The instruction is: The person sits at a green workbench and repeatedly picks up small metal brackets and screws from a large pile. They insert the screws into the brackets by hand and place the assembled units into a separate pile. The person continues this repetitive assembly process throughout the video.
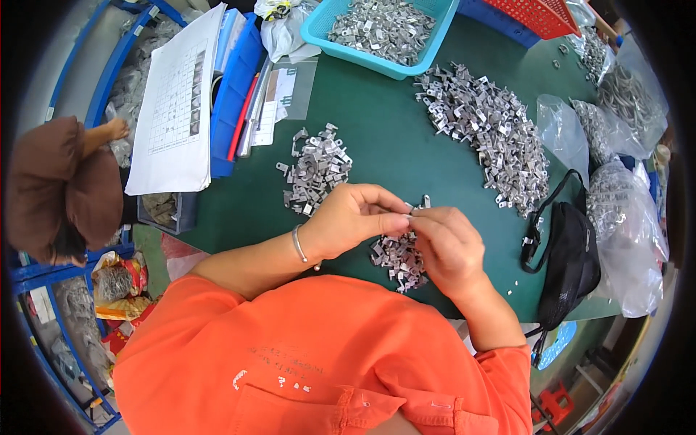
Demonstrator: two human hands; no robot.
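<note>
My left hand (355,219) and my right hand (451,243) meet fingertip to fingertip over the table in front of my chest. Both are closed in a pinch on a small grey metal part (410,209), mostly covered by the fingers. Below and between the hands lies a small heap of bent metal brackets (397,262). A second bracket pile (319,168) sits just beyond my left hand. Farther off to the right spreads a larger heap of similar brackets (493,130).
A turquoise basket (406,71) of brackets stands at the back of the green table (377,119). At left are a blue tray (230,123) and printed sheets (170,109). A black pouch (569,264) and plastic bags (627,232) lie right. Another person (69,188) is at far left.
</note>
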